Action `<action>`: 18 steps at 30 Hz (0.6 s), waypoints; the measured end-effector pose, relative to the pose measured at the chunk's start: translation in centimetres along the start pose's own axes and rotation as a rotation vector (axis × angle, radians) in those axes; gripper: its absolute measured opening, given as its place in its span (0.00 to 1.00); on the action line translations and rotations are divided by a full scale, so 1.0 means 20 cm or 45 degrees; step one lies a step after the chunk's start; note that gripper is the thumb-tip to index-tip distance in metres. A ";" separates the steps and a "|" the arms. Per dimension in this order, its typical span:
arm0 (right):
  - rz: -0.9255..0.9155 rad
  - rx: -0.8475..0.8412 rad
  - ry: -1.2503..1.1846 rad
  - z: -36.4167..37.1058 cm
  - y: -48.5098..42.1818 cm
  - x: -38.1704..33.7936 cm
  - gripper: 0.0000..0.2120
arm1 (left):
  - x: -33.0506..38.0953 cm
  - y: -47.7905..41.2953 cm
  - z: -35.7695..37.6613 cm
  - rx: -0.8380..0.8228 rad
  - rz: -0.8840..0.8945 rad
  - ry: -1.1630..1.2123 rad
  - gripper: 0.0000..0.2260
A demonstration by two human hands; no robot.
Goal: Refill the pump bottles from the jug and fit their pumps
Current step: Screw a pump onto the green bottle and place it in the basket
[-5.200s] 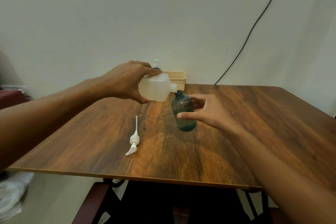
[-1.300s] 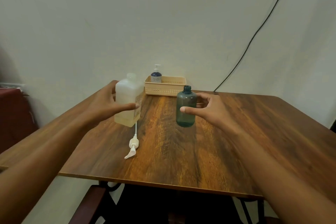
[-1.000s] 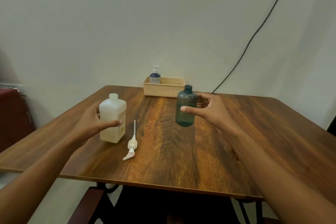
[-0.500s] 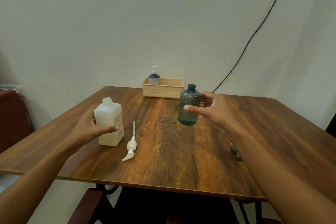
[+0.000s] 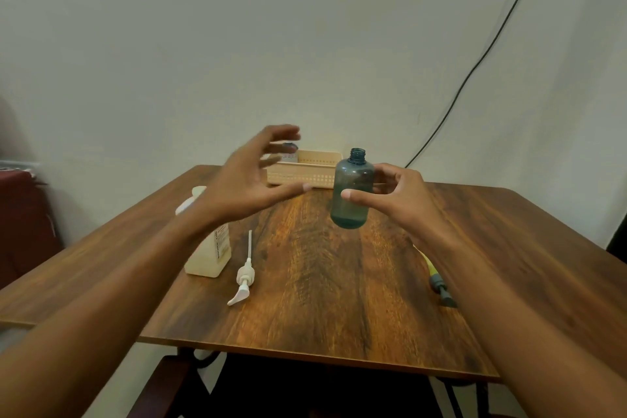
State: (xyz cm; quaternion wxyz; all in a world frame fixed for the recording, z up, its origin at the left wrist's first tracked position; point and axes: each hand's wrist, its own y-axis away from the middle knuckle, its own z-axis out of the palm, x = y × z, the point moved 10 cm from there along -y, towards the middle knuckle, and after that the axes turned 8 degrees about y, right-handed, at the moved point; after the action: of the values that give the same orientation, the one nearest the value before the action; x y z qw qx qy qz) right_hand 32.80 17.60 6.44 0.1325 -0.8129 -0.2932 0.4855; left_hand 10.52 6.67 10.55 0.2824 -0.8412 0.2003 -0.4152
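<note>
Head view: a teal bottle (image 5: 351,192) is held upright in the grip of the right hand (image 5: 400,200), thumb on its near side and fingers wrapped behind it. It appears to be lifted just above the desk (image 5: 339,282), though contact at its base cannot be ruled out. Its neck is open, with no pump fitted. A darker band shows near its bottom, so some liquid is judged to be in it; how full it is cannot be told.

The left hand (image 5: 252,180) is empty, its grip spread wide open in the air to the left of the held bottle and level with it. Below that hand, the jug (image 5: 208,248) is set upright on the desk, partly hidden by the left forearm. Just to the right of the jug, and below and left of the right grip, a white pump (image 5: 245,276) lies flat on the desk, untouched. Behind the open left grip a basket (image 5: 305,173) stands at the far edge, and a second bottle (image 5: 288,154) stands in it, mostly hidden by the fingers. Below the right wrist a small yellow and grey item (image 5: 437,278) lies on the desk; what it is cannot be told.

Pouring into the teal bottle is judged finished, since the jug is put down. Fitting its pump is not yet done.
</note>
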 end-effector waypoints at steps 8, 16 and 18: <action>-0.020 0.007 0.055 -0.01 0.01 -0.03 0.31 | -0.03 -0.09 0.47 -0.010 -0.173 0.041 0.37; -0.061 -0.248 0.245 -0.05 0.04 0.03 0.29 | -0.09 -0.09 0.49 0.068 -0.197 0.042 0.34; -0.133 -0.260 0.460 -0.11 0.05 0.10 0.25 | -0.12 -0.07 0.47 0.086 -0.216 0.043 0.35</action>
State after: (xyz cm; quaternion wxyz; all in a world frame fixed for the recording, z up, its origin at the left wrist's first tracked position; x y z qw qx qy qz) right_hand 35.80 18.23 5.60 0.1246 -0.8796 -0.3541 0.2923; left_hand 17.02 12.03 5.43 0.2708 -0.8382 0.1189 -0.4582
